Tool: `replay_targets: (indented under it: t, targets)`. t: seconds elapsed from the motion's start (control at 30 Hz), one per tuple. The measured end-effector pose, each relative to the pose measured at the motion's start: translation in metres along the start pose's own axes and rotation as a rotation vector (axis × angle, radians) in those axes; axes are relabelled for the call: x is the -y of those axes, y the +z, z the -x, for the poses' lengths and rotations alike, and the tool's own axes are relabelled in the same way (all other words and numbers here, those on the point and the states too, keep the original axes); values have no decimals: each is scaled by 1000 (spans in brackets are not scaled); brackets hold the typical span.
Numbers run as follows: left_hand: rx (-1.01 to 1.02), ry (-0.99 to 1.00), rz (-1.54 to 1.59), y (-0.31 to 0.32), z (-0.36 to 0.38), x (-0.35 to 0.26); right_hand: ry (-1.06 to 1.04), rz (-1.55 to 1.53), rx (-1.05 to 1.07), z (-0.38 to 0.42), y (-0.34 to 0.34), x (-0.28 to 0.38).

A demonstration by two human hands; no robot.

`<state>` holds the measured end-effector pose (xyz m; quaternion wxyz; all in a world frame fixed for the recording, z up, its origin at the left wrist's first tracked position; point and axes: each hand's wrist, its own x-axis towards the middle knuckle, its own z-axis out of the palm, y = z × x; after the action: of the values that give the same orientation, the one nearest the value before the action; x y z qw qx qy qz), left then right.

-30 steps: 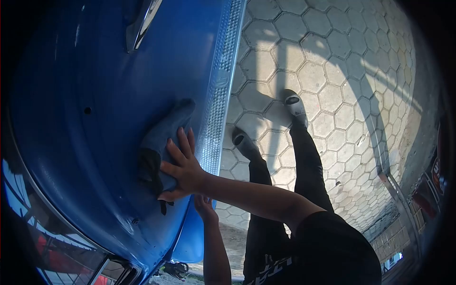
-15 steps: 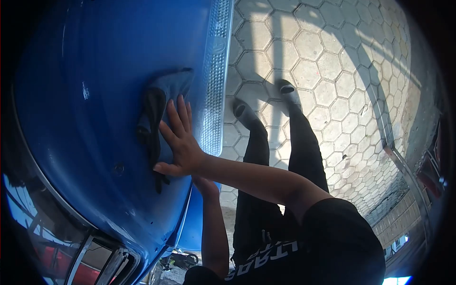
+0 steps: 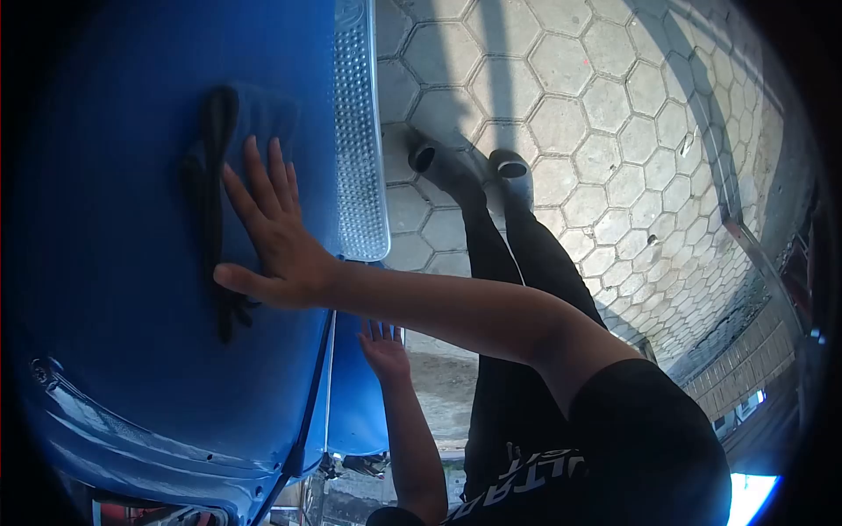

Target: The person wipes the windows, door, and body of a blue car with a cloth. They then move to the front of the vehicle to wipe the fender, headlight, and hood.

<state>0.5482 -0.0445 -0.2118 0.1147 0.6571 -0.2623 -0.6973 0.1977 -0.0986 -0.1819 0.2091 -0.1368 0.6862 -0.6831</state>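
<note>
My right hand (image 3: 279,241) lies flat on a bunched dark grey-blue cloth (image 3: 250,118), fingers stretched and thumb out to the side. It presses the cloth against the blue painted panel (image 3: 158,368) of a vehicle. A thick black fold of the cloth shows along the thumb side of the hand. My left hand (image 3: 386,352) is lower down, palm showing and fingers apart, with nothing in it. Behind its fingers is the blue bodywork past a panel seam. Along the panel's edge runs a clear dimpled lamp lens (image 3: 358,158).
Hexagonal paving (image 3: 561,131) covers the ground to the right, striped with sun and shadow. My legs and grey shoes (image 3: 513,171) stand beside the vehicle. A metal rail (image 3: 756,259) runs along the far right. Glossy trim edges the panel at lower left.
The view has shifted, with vehicle and cloth further left. My right hand and the cloth have slid a little away from the lens. My left hand, partly hidden before, now shows with spread fingers.
</note>
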Motion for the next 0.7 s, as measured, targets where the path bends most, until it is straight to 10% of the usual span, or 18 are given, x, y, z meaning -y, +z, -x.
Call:
replay_targets:
  t: [0.03, 0.23, 0.37, 0.57, 0.7]
  targets:
    - [43, 12, 17, 16, 2, -4, -101, 88, 65, 34, 24, -15]
    - [-59, 180, 298, 42, -15, -21, 945, -933, -227, 14, 50, -152]
    - [29, 278, 291, 32, -9, -29, 107, -833, -297, -67, 7, -108]
    - [186, 140, 318, -31, -21, -31, -225, 155, -109, 121, 91, -29]
    - [73, 186, 132, -52, 6, -31, 491, -431, -165, 228, 173, -130]
